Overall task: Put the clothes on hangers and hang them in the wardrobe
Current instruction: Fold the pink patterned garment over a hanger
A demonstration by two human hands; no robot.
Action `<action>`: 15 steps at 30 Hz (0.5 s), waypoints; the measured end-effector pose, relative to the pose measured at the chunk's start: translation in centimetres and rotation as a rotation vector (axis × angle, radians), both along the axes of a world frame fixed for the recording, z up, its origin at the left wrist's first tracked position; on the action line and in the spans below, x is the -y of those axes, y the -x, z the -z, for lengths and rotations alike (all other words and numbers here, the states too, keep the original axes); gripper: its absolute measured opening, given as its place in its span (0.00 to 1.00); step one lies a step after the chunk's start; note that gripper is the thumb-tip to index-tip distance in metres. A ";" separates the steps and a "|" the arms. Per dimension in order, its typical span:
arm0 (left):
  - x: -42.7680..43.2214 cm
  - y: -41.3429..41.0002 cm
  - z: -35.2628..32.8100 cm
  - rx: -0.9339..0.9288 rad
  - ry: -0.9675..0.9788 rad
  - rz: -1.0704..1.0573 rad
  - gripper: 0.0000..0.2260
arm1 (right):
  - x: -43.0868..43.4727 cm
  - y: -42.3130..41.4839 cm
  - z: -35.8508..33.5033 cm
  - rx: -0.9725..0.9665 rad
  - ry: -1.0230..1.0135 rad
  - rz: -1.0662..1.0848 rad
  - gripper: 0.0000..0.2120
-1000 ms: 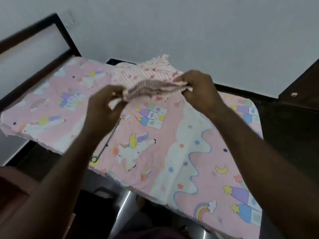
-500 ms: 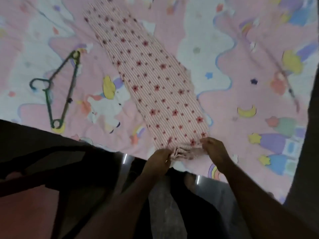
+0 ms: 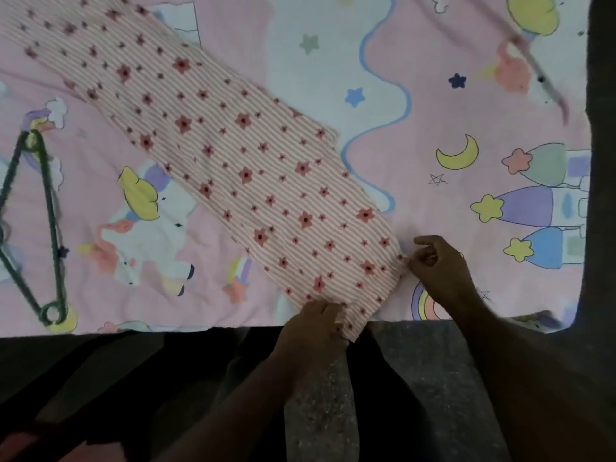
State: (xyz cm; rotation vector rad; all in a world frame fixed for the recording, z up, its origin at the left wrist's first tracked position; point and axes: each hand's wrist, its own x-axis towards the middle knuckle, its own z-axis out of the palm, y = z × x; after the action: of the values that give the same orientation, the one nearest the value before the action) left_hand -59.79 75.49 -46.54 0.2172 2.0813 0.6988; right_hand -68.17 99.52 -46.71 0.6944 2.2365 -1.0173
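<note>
- Since the earlier pictures, the striped garment (image 3: pixel 233 168) has gone from a bunched strip held up between the hands to a long band laid flat on the bedsheet (image 3: pixel 416 201), and by now both hands have spread further apart along its near end.
- Largest in view, the bedsheet carries everything; the garment runs diagonally across it from far left down to the near edge, its last corner hanging just over that edge.
- Green hanger (image 3: pixel 36 228) lies flat on the sheet at the left, well apart from the garment and from both hands.
- Right hand (image 3: pixel 440 268) pinches the garment's near right corner with curled fingertips; left hand (image 3: pixel 313 325) holds the near left corner, fingers curled over the hem.
- To do this step well, I judge the hem should be drawn taut and even between the two grips, so the cloth lies smooth before the hanger is fetched.
</note>
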 end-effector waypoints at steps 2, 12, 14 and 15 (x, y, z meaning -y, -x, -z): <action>0.9 1.7 -0.1 -0.186 -0.002 -0.031 0.38 | 0.6 1.0 0.1 -0.019 -0.018 0.019 0.16; 2.4 26.7 2.3 -0.596 0.068 0.087 0.27 | 8.1 3.5 2.7 -0.460 -0.312 -0.068 0.20; 0.4 30.1 2.8 -0.587 0.204 0.198 0.24 | 9.8 2.4 4.2 -0.480 -0.356 -0.159 0.24; -0.4 31.3 2.7 -0.584 0.251 0.255 0.24 | 10.4 1.6 5.3 -0.491 -0.385 -0.215 0.26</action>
State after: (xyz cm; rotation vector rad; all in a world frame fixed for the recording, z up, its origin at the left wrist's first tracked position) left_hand -91.05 75.89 -49.22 0.5879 2.6029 0.2228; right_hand -69.74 89.10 -52.03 0.3646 2.9076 -0.7084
